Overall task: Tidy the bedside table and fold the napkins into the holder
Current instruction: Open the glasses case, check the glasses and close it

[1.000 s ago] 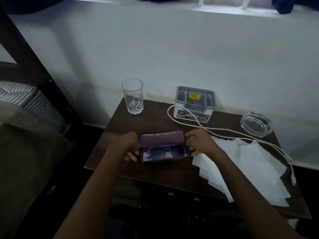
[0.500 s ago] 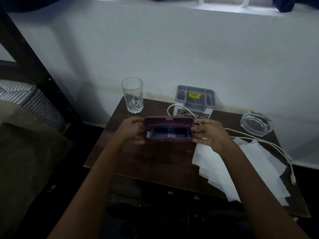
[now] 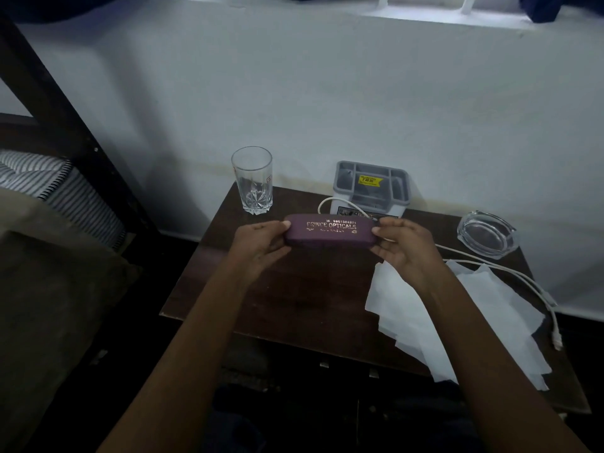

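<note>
A purple glasses case (image 3: 328, 231) with gold lettering is closed and held above the dark wooden bedside table (image 3: 284, 299). My left hand (image 3: 260, 245) grips its left end and my right hand (image 3: 403, 245) grips its right end. Several white napkins (image 3: 457, 318) lie spread on the table's right part, partly under my right forearm. The grey compartmented holder (image 3: 371, 189) stands at the back against the wall, just behind the case.
A drinking glass (image 3: 252, 179) stands at the table's back left corner. A glass ashtray (image 3: 487, 233) sits at the back right. A white cable (image 3: 510, 273) runs from the holder across the napkins to the right edge. A bed with a striped pillow (image 3: 49, 184) is on the left.
The case lay open on the table with sunglasses showing. Both hands lifted it, moved it toward the holder and shut its lid.
</note>
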The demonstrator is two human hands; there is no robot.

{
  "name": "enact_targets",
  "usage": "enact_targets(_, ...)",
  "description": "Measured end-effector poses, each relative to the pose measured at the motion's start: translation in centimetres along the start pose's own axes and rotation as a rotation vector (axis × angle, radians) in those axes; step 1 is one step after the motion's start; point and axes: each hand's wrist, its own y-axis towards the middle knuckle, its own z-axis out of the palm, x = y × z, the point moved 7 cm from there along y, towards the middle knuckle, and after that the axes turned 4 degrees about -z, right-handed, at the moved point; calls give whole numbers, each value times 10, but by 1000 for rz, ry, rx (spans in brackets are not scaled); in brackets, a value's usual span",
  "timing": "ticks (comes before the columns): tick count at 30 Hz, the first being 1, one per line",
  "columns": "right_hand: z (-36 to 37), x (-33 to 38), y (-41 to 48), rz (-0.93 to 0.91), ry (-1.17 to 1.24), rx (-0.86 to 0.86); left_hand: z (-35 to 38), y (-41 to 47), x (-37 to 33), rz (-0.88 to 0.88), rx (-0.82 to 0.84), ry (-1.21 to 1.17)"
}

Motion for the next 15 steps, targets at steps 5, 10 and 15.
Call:
enact_targets(5, 2, -5, 0, 110, 175, 21, 7, 0, 4, -48, 9, -117)
enact_targets(10, 1, -4, 0, 111, 157, 34, 6, -2, 2, -21, -9, -57)
enact_targets(15, 2, -4, -1, 106, 107, 11, 8, -4, 0, 2, -16, -15)
